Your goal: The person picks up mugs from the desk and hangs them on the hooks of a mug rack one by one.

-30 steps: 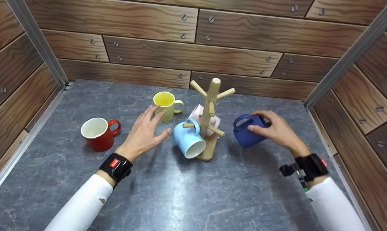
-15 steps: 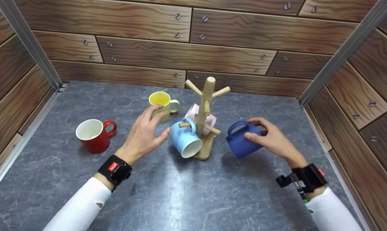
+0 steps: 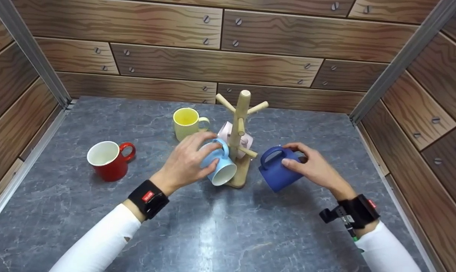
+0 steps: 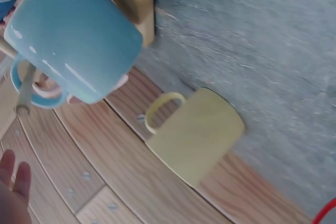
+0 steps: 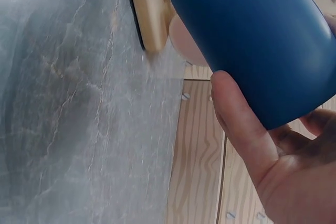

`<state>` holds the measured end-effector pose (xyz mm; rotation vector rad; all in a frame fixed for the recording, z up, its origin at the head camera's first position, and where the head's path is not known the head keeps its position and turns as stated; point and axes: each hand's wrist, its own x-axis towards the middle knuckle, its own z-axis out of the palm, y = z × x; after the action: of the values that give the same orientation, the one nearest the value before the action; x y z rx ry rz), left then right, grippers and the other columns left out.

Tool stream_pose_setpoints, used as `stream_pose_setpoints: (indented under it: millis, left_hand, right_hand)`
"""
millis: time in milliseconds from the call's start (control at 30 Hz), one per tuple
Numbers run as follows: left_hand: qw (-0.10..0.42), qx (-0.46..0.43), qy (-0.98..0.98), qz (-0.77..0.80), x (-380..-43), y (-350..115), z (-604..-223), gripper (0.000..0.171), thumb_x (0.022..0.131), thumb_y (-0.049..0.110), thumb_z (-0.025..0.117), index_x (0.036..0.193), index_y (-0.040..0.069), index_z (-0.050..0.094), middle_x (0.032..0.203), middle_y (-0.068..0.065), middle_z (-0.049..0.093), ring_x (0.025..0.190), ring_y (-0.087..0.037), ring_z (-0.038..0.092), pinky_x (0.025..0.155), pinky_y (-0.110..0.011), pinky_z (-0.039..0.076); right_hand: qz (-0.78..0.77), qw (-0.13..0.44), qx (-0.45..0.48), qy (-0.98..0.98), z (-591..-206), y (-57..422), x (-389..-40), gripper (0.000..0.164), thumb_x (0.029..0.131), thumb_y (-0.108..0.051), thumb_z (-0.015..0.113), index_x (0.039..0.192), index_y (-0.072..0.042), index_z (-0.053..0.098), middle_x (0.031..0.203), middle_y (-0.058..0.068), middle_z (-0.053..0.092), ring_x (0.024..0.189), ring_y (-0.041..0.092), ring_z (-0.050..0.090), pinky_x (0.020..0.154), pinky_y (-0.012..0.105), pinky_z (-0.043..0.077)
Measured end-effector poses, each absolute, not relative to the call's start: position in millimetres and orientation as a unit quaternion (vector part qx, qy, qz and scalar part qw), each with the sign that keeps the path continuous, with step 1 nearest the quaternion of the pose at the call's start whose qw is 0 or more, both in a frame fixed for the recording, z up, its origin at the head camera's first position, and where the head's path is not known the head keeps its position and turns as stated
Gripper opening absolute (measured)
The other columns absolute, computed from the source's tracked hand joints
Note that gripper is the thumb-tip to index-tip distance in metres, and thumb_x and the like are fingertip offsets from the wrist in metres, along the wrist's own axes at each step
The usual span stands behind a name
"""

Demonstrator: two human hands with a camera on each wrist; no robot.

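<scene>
head view: the right hand (image 3: 317, 168) pinches the tilted dark blue mug (image 3: 279, 175) between thumb and fingers. the left hand (image 3: 186, 160) has its fingers spread just beside the light blue mug (image 3: 225, 162), which hangs by its handle from a wooden rack (image 3: 235, 138) between both hands; the left wrist view shows a gap there. beyond the left fingers stands a yellow mug (image 3: 182, 130); to their left, a red mug (image 3: 114, 170) on the bench (image 3: 182, 234).

Bright glare on grey tabletop (image 3: 210, 226), soft shadows, wrist views hazy
</scene>
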<state>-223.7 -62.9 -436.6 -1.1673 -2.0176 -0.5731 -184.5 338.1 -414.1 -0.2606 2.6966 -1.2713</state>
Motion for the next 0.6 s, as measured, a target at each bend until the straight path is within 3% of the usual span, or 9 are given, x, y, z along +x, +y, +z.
stream_pose_setpoints:
  millis: [233, 467, 600]
  left_hand:
    - [0.379, -0.527, -0.726, -0.226, -225, -35, -431, 0.032, 0.09, 0.004, 0.097, 0.119, 0.004, 0.084, 0.126, -0.019, 0.08, 0.114, -0.033, 0.083, 0.102, -0.04, 0.073]
    - [0.329, -0.548, -0.73, -0.241, -217, -10, -425, 0.017, 0.106, 0.006, 0.086, 0.123, 0.004, 0.085, 0.128, -0.017, 0.08, 0.117, -0.029, 0.083, 0.107, -0.033, 0.071]
    - [0.276, -0.545, -0.752, -0.247, -213, 1, -423, 0.019, 0.11, 0.006, 0.081, 0.129, 0.003, 0.084, 0.133, -0.019, 0.078, 0.121, -0.029, 0.082, 0.107, -0.033, 0.071]
  right_hand:
    - [-0.425, 0.1, -0.094, 0.895, -409, 328, -187, 0.068, 0.112, -0.04, 0.075, 0.167, -0.006, 0.057, 0.167, 0.031, 0.058, 0.133, 0.046, 0.078, 0.101, 0.042, 0.066]
    - [-0.433, 0.106, -0.102, 0.889, -410, 319, -192, 0.067, 0.109, -0.039, 0.077, 0.166, -0.006, 0.059, 0.164, 0.031, 0.063, 0.133, 0.045, 0.079, 0.101, 0.044, 0.068]
    - [-0.437, 0.099, -0.106, 0.887, -414, 313, -195, 0.065, 0.108, -0.035, 0.079, 0.163, -0.004, 0.061, 0.16, 0.03, 0.067, 0.13, 0.044, 0.08, 0.1, 0.044, 0.068]
